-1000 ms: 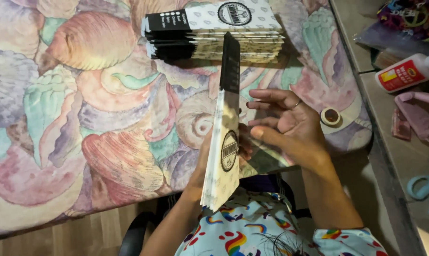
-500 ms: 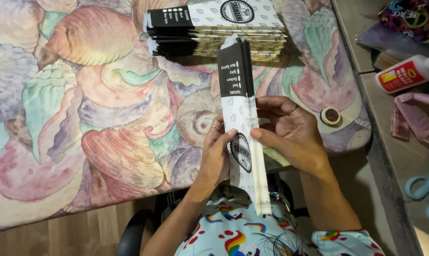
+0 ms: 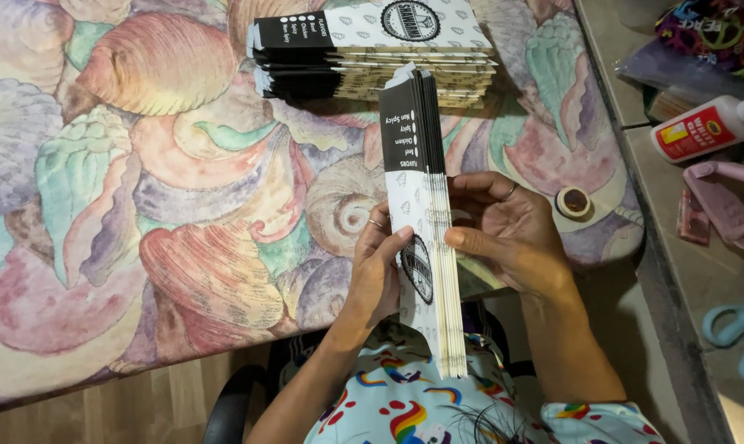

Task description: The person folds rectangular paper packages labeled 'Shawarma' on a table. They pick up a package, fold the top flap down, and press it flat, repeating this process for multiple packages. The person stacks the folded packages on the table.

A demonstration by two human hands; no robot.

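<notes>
I see the bundle of flat cartons [image 3: 428, 230] has turned edge-up since a second ago, left hand [image 3: 380, 271] and right hand [image 3: 512, 234] clamped on its sides, pointing at twelve o'clock toward the stack [image 3: 372, 49]

left hand [image 3: 380, 271] and right hand [image 3: 507, 234] facing, fingers curled inward

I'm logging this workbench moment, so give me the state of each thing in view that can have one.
left hand: pressed on the printed face of the held bundle
right hand: gripping the bundle's edge side
bundle of flat cartons: held on edge, squared together
stack of flat cartons: lying flat on the cloth, untouched
glue bottle: lying on its side, capped
tape roll: lying flat
scissors: lying, partly out of view
</notes>
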